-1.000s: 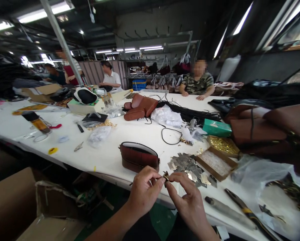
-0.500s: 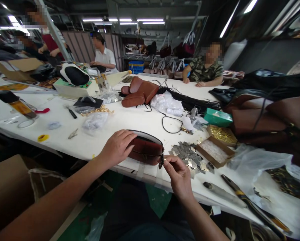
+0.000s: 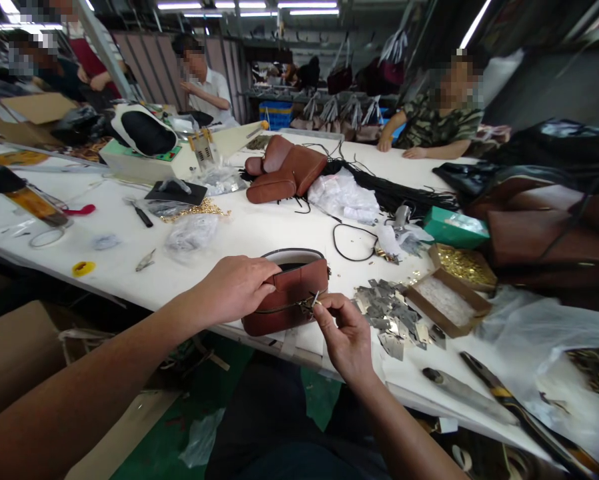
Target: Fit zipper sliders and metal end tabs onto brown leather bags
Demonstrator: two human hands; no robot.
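A small brown leather bag (image 3: 292, 283) stands at the front edge of the white table, its mouth open and its light lining showing. My left hand (image 3: 244, 287) grips the bag's upper left side, thumb at the front and fingers over the rim. At the right of the bag's front, my right hand (image 3: 347, 333) pinches a small metal piece (image 3: 315, 300) between thumb and forefinger, against the zipper line. I cannot make out whether the metal piece is fixed to the bag. Flat grey metal plates (image 3: 392, 307) lie just right of my right hand.
Cardboard trays hold gold fittings (image 3: 459, 263) and clear bits (image 3: 437, 300). Long-handled pliers (image 3: 499, 393) lie at the right edge. Brown leather pieces (image 3: 289, 170) and a plastic bag (image 3: 344, 193) lie farther back. A co-worker in a camouflage shirt (image 3: 439, 120) sits opposite.
The bag has turned and tilted so its front face and zipper show. My right hand has moved slightly left and up, from the bag's right end to its front. The left hand still grips it.
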